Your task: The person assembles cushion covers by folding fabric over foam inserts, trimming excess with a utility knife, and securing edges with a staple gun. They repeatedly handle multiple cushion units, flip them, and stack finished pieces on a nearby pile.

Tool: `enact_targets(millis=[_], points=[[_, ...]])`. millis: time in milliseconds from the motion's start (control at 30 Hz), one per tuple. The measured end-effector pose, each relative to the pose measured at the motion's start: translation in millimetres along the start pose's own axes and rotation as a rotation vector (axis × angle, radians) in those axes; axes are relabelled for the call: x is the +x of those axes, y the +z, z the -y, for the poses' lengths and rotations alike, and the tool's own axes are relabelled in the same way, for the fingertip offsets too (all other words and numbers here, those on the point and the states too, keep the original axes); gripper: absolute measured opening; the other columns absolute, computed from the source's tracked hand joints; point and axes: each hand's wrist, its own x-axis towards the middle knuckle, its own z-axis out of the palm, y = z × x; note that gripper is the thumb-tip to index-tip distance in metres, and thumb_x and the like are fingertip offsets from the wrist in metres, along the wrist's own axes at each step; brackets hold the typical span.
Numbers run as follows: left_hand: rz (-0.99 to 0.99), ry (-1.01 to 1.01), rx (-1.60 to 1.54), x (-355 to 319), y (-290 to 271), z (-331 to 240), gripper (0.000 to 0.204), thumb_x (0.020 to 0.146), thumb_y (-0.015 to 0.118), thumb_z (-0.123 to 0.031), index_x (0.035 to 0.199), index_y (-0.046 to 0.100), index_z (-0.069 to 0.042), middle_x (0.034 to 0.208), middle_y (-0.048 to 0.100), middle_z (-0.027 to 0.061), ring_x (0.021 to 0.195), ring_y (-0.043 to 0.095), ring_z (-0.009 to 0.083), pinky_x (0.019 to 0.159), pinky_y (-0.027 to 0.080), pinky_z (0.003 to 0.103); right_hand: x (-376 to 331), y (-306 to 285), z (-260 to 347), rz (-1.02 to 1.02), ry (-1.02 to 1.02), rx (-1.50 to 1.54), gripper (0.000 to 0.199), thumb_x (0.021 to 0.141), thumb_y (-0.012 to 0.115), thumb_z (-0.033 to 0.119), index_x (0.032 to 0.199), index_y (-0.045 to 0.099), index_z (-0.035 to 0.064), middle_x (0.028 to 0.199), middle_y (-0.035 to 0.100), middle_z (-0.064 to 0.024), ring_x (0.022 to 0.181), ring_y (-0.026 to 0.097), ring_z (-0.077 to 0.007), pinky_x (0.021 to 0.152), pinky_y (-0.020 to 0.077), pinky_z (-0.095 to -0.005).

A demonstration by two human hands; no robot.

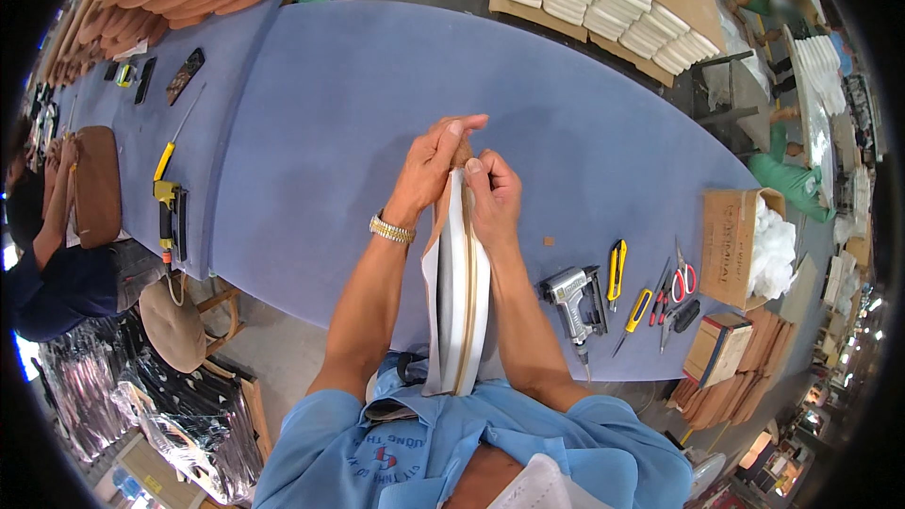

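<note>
The person held a seat panel (pixel 459 302) upright on its edge, its lower end against their own blue shirt and its upper end raised over the near edge of the blue desk (pixel 330 113); the panel showed a white face, a tan strip along its rim and a brown covering at the top. Both hands were closed on that top end: the left hand (pixel 429 165) wrapped over the brown covering from the left, its fingers curled across the tip, a metal watch (pixel 390 229) on its wrist; the right hand (pixel 495 193) pinched the same end from the right, thumb pressed against the white edge.

To the right of the panel a grey staple gun (pixel 575 297) lay on the desk, near the right forearm; farther right of the panel lay two yellow utility knives (pixel 616 269), then red-handled scissors (pixel 683 278); beyond those stood an open cardboard box (pixel 731 245) with white stuffing. Far behind the panel, past the desk, white pads (pixel 603 0) sat stacked on a pallet. To the left of the panel, well apart, a yellow-handled tool (pixel 168 203) lay at the desk's edge; farther left another person's hands pressed on a brown seat cushion (pixel 97 184); a round brown stool (pixel 172 320) stood on the floor below them.
</note>
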Motion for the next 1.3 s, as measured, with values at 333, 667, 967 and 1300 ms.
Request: enact_targets(millis=[333,667,967,1300], points=[[-0.105,0.049,-0.029,-17.4,17.5,5.9,0.042,0.108,0.053,-0.024,0.147,0.056,-0.009,0.134,0.061,0.0102,0.115,0.06,0.0197,0.102,0.046,0.036,3.3,-12.0,-11.3,-0.015,-0.055,0.075,0.032,0.104,0.062,0.015,0.076,0.047,0.0088,0.071,0.038,0.0086,0.068,0.033,-0.0039,0.059,0.0289,-0.0249],[-0.062,-0.009,0.167,-5.2,17.3,-10.3,0.04,0.096,0.067,-0.015,0.136,0.068,-0.014,0.12,0.064,0.0076,0.107,0.061,0.0196,0.095,0.05,0.036,2.7,-20.0,1.2,-0.1,-0.029,-0.213,0.032,0.101,0.067,0.014,0.076,0.048,0.0039,0.071,0.041,0.0022,0.067,0.035,-0.0088,0.059,0.0306,-0.028],[-0.065,0.067,0.15,0.7,22.9,0.4,0.035,0.096,0.069,-0.014,0.131,0.072,-0.013,0.111,0.062,0.0044,0.102,0.058,0.014,0.093,0.049,0.032,-14.5,-36.0,7.9,-0.142,-0.022,-0.321,0.01,0.1,0.064,0.006,0.092,0.062,0.0011,0.084,0.055,-0.0033,0.075,0.051,-0.0122,0.069,0.0438,-0.0273],[-0.054,0.073,0.15,-3.5,28.4,6.8,0.032,0.098,0.067,-0.017,0.129,0.073,-0.015,0.122,0.058,0.0073,0.11,0.057,0.0163,0.096,0.051,0.034,-217.2,-225.7,-4.1,-0.149,0.349,-1.378,0.07,0.079,0.074,0.002,0.144,0.049,0.0044,0.127,0.056,-0.0213,0.116,0.059,-0.04,0.101,0.0488,-0.0465]])
